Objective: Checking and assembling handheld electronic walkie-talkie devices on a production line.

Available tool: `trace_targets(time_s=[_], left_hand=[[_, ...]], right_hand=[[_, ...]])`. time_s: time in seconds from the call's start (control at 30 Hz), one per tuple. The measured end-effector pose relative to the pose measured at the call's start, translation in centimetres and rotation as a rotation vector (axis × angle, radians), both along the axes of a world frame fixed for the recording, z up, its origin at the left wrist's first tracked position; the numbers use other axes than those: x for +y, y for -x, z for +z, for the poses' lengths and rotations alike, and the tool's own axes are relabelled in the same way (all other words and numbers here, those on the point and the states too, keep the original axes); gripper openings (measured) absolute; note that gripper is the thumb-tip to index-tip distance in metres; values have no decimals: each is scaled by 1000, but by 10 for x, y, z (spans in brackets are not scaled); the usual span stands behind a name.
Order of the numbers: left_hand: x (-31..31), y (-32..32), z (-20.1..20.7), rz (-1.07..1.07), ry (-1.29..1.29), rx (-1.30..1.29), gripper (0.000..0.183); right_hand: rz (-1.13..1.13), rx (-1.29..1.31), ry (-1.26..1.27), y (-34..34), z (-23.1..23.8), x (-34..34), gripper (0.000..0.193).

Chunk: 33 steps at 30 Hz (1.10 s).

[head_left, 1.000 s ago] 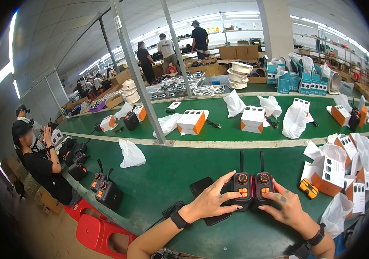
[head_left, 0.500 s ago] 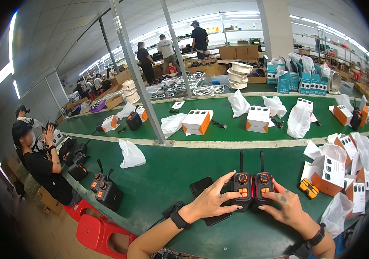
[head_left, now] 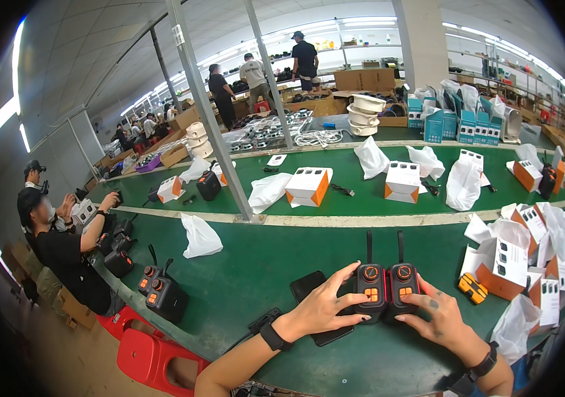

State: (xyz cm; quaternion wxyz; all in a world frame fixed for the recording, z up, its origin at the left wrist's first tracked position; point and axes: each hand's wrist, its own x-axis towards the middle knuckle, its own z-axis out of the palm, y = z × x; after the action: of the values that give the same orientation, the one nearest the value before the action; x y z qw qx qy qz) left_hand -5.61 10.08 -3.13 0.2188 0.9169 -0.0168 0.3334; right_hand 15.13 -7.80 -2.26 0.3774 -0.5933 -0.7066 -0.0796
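Two black box-shaped devices stand upright side by side on the green table, each with an orange-ringed knob, orange buttons and a black strap or antenna rising behind. My left hand (head_left: 325, 306) grips the left device (head_left: 371, 306), fingers along its outer side and one fingertip at its buttons. My right hand (head_left: 436, 316) holds the right device (head_left: 403, 274) from its outer side, a finger on its orange buttons. Red light shows along the devices' edges. Beside and partly under my left hand lies a flat black phone-like slab (head_left: 306, 284).
At right are an orange-yellow gadget (head_left: 472, 289), opened white-and-orange boxes (head_left: 504, 264) and plastic bags (head_left: 517, 327). More black devices (head_left: 167, 298) stand at left, near a co-worker (head_left: 64, 251) and a red stool (head_left: 153, 360). Beyond a ledge, a green conveyor (head_left: 229, 198) carries boxes and bags.
Boxes, bags and cables on the far conveyor have shifted slightly right. The co-worker at left has stretched an arm toward the conveyor with a dark object. My hands have stayed in place.
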Motion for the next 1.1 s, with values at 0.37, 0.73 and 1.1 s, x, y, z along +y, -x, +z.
trace_targets(time_s=[0.37,0.73,1.1], left_hand=[[4,3,-2,-11,17,12,51],[7,7,-2,-7,17,11,51],[13,14,-2,-4,50,25,45]], right_hand=[[5,19,24,4,2,3,42],[-7,25,23,8,0,6,42],[-26,-25,23,15,2,11,39]])
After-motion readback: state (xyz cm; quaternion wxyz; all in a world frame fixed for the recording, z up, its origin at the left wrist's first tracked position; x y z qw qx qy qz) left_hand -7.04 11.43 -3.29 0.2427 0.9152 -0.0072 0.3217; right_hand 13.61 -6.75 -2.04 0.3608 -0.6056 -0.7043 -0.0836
